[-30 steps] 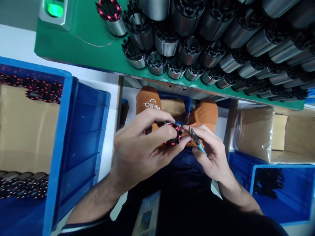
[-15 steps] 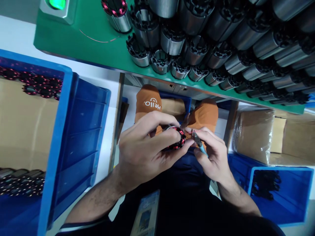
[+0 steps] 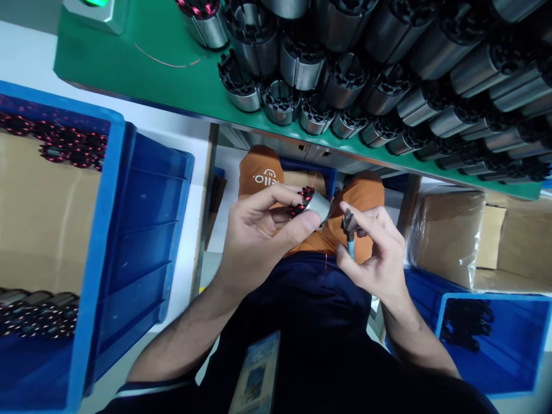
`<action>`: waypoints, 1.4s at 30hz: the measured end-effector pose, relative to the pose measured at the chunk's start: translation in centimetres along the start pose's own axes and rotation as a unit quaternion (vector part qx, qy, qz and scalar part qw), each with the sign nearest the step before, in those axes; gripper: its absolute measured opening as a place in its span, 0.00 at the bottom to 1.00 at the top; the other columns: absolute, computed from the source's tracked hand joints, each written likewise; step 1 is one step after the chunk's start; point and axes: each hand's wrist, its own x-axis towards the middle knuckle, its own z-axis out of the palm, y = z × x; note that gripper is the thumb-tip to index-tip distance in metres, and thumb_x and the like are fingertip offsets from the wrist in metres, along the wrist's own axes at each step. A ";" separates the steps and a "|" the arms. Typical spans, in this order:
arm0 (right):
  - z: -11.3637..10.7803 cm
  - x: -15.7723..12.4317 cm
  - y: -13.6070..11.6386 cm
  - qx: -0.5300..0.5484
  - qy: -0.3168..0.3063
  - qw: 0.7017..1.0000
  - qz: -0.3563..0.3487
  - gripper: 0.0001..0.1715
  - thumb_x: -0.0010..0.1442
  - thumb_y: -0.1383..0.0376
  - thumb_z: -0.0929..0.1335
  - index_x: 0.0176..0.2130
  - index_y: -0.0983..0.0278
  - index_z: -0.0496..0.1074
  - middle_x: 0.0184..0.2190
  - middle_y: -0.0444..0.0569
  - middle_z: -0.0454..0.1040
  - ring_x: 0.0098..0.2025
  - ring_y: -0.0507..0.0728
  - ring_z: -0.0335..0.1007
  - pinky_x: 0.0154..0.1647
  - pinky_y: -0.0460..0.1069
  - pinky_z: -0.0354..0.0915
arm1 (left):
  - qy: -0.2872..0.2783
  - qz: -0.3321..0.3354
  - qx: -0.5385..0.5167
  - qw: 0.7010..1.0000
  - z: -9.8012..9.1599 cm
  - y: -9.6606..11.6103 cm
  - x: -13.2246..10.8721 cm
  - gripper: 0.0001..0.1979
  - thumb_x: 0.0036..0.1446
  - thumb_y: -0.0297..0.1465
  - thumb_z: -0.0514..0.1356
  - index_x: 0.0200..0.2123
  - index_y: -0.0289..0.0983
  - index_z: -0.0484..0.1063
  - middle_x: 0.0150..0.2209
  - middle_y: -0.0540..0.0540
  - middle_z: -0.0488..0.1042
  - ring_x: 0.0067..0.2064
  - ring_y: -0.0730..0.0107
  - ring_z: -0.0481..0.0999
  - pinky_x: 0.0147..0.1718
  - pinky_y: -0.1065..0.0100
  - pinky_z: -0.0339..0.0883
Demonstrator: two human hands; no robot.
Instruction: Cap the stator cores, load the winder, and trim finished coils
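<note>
Between the thumb and fingers of my left hand point(image 3: 263, 238) is a wound motor stator point(image 3: 318, 206), lying on its side. Its smooth metal shell faces right, and red copper windings with black plastic show at its left end. A thin wire end sticks up from it. My right hand point(image 3: 377, 250), just right of the stator, grips a pair of cutting pliers point(image 3: 350, 230) with blue handles, the dark jaws pointing up. The jaws are apart from the stator. A short red wire point(image 3: 326, 261) lies against the dark clothing below.
Many stators point(image 3: 302, 63) stand in rows on the green bench point(image 3: 103, 75) ahead, beside a loose wire point(image 3: 166, 62). At left, a blue crate point(image 3: 97, 241) holds wound stators and cardboard. At right are a blue bin point(image 3: 495, 297) with black parts and a cardboard box point(image 3: 448, 230).
My left hand has turned the stator so its metal shell shows. The pliers have drawn away from the wire and now point upward. A short red wire now lies on the clothing.
</note>
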 end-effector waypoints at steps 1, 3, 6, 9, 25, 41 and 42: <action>0.1 0.0 -0.1 -0.020 0.015 0.999 -0.019 0.38 0.68 0.66 0.77 0.73 0.52 0.85 0.42 0.48 0.77 0.42 0.60 0.73 0.44 0.58 0.80 | 0.005 -0.023 -0.023 0.999 0.3 -0.2 0.0 0.10 0.67 0.37 0.82 0.40 0.42 0.85 0.43 0.48 0.88 0.43 0.66 0.89 0.46 0.64 0.89; 0.3 0.0 -0.3 -0.049 0.039 0.996 -0.056 0.37 0.68 0.67 0.77 0.73 0.50 0.85 0.42 0.48 0.78 0.42 0.61 0.74 0.43 0.58 0.79 | 0.005 -0.061 -0.056 0.997 0.7 -0.4 0.0 0.11 0.66 0.39 0.83 0.41 0.42 0.87 0.42 0.48 0.89 0.42 0.66 0.90 0.45 0.64 0.90; 0.7 0.1 -0.5 -0.066 0.056 0.992 -0.087 0.37 0.69 0.68 0.78 0.74 0.49 0.85 0.43 0.48 0.78 0.43 0.60 0.76 0.43 0.58 0.79 | -0.015 -0.075 -0.099 0.992 1.2 -0.4 0.1 0.08 0.69 0.38 0.81 0.43 0.43 0.90 0.43 0.48 0.91 0.44 0.66 0.92 0.47 0.65 0.91; 0.9 0.3 -0.5 -0.075 0.066 0.991 -0.085 0.38 0.70 0.68 0.78 0.74 0.48 0.84 0.43 0.47 0.79 0.42 0.59 0.77 0.42 0.57 0.79 | -0.019 -0.069 -0.124 0.990 1.5 -0.2 0.1 0.08 0.69 0.38 0.82 0.43 0.42 0.91 0.42 0.49 0.91 0.42 0.66 0.91 0.44 0.67 0.90; 0.7 0.2 0.3 -0.008 0.028 0.998 -0.054 0.35 0.78 0.68 0.78 0.76 0.45 0.83 0.42 0.45 0.76 0.41 0.56 0.76 0.41 0.52 0.78 | 0.019 -0.042 -0.135 0.990 2.8 -1.1 0.5 0.13 0.63 0.39 0.86 0.37 0.41 0.90 0.37 0.49 0.87 0.38 0.70 0.87 0.39 0.72 0.85; 1.7 -0.3 10.4 -0.154 -0.122 0.979 0.058 0.73 0.71 0.35 0.77 0.95 0.53 0.44 0.58 0.69 0.82 0.59 0.85 0.83 0.53 0.77 0.85 | 0.362 0.024 0.494 0.790 -29.7 6.9 -1.9 0.17 0.59 0.44 0.80 0.44 0.39 0.87 0.57 0.40 0.89 0.58 0.52 0.88 0.65 0.54 0.82; 1.8 0.0 10.4 -0.156 -0.125 0.978 0.053 0.72 0.71 0.35 0.77 0.95 0.51 0.45 0.58 0.68 0.82 0.58 0.84 0.84 0.53 0.77 0.85 | 0.363 0.000 0.509 0.780 -32.1 7.0 -1.0 0.14 0.60 0.41 0.79 0.42 0.38 0.87 0.54 0.40 0.89 0.55 0.54 0.87 0.65 0.54 0.82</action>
